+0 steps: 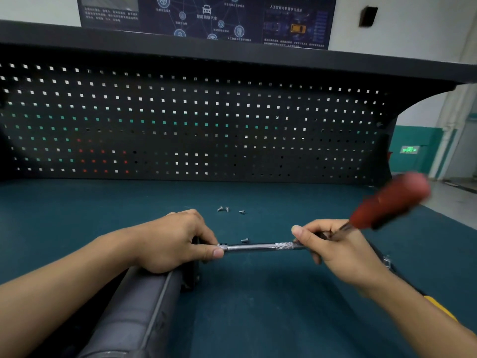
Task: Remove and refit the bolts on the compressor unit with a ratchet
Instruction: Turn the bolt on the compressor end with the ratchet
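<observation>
The ratchet [389, 202] is held level above the green bench mat [258, 306], just below the middle of the view. Its red handle points off toward 2 o'clock and its steel extension bar [258, 247] runs toward 9 o'clock. The left hand [175, 239] pinches the bar's far tip between thumb and fingers. The right hand [335, 249] is curled round the tool where bar and handle meet.

The tool looks rigid and fairly heavy at the handle end. The polished bar is likely slippery, so the knurled band near the right thumb and the red grip are the sure places to hold.

The compressor unit [136, 313], a grey rounded body, lies at 7 o'clock under the left wrist and looks heavy and stiff. Three loose bolts [227, 209] lie on the mat at 12 o'clock from the hands. A fourth bolt [244, 240] lies just behind the bar. All are small, light and apt to roll.

The handle is blurred. The ratchet head and any socket are covered by fingers. The unit's bolt holes are out of sight, and a yellow object [438, 308] at 4 o'clock is mostly hidden by the right forearm.
</observation>
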{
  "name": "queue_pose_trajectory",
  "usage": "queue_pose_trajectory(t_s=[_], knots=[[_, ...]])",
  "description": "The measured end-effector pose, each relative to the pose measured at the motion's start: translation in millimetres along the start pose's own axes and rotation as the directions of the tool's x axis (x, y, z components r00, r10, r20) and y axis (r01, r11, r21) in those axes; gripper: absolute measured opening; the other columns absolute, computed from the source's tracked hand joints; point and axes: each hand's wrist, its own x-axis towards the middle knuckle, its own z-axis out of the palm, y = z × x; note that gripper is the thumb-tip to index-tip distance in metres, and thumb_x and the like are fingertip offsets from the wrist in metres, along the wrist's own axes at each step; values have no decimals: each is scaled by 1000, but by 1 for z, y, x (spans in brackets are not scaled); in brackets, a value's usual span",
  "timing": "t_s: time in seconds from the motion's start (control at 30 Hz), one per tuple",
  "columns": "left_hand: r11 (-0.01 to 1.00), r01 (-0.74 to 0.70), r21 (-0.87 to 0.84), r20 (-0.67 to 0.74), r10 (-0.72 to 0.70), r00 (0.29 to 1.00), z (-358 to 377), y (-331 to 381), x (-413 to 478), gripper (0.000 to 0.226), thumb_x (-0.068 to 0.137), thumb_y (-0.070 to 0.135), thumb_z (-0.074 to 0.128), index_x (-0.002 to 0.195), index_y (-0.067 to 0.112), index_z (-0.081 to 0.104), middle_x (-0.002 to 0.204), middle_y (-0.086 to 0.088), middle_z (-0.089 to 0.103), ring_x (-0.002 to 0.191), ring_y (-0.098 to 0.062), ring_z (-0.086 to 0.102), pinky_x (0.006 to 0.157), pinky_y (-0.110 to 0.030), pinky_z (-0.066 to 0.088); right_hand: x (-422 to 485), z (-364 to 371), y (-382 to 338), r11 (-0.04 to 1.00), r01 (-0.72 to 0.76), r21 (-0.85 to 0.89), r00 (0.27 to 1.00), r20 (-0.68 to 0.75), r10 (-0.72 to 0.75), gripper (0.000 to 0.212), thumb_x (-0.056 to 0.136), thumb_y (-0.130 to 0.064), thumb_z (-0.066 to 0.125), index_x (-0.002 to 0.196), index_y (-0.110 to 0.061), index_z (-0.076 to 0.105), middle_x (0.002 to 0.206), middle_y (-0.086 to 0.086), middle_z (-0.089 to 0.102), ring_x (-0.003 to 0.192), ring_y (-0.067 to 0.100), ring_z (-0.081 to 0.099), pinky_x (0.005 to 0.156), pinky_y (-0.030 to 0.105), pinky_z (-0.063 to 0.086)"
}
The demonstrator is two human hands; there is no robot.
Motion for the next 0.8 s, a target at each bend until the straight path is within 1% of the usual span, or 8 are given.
queue_pose_trajectory(t_s=[0.13,0.23,0.3,0.4,0.53,0.6,0.7,0.8], knots=[[999,5,-35,0,-5,1000,0,0,-1,42,91,59,60,93,20,75,93,-3,71,105,-26,59,94,-40,48,1,3,-4,963,-256,84,967,17,256,52,70,-62,70,63,-11,69,47,0,55,36,14,40,37,17,30],[999,-1,-36,2,1,1000,0,1,-1,39,93,56,60,95,20,76,94,-2,72,105,-25,60,93,-39,47,1,2,-6,905,-407,123,913,98,397,47,82,-55,69,79,-8,68,66,7,74,33,11,33,34,16,23],[999,-3,-38,0,3,1000,-1,2,-1,39,93,56,59,95,20,76,94,-2,72,104,-25,60,93,-39,47,2,-1,-7,866,-476,155,878,143,457,52,82,-57,68,91,-5,67,77,15,76,32,10,30,34,16,21],[999,-11,-50,-6,11,1000,-1,3,-2,40,92,56,60,96,20,76,94,-3,71,103,-24,60,92,-38,46,4,-3,-8,811,-542,218,839,198,507,52,85,-55,67,95,-4,63,82,20,75,30,8,25,33,16,18],[998,-20,-54,-4,20,1000,-2,3,-3,42,92,56,59,95,18,76,93,-7,71,103,-28,60,91,-41,47,6,-6,-4,714,-646,270,762,270,588,47,88,-55,64,85,-9,58,70,18,70,28,8,23,34,14,14],[998,-18,-56,-4,18,1000,-2,3,-2,42,92,55,59,92,17,76,92,-8,71,103,-29,60,90,-41,47,5,-7,-1,688,-679,255,732,309,608,51,85,-63,61,71,-15,53,53,9,54,29,8,22,34,12,14],[998,-12,-62,-13,11,1000,-2,3,-2,38,92,54,61,89,19,75,92,-3,71,102,-25,61,91,-40,47,5,-9,1,698,-656,286,754,295,587,58,82,-72,56,60,-20,46,48,1,32,32,10,21,34,13,15],[999,7,-54,-25,-9,1000,0,1,-2,35,91,55,61,90,23,75,95,2,71,102,-18,60,93,-38,47,6,-11,4,871,-471,138,871,231,434,64,80,-81,43,67,-19,44,51,-1,26,39,14,20,38,20,17]])
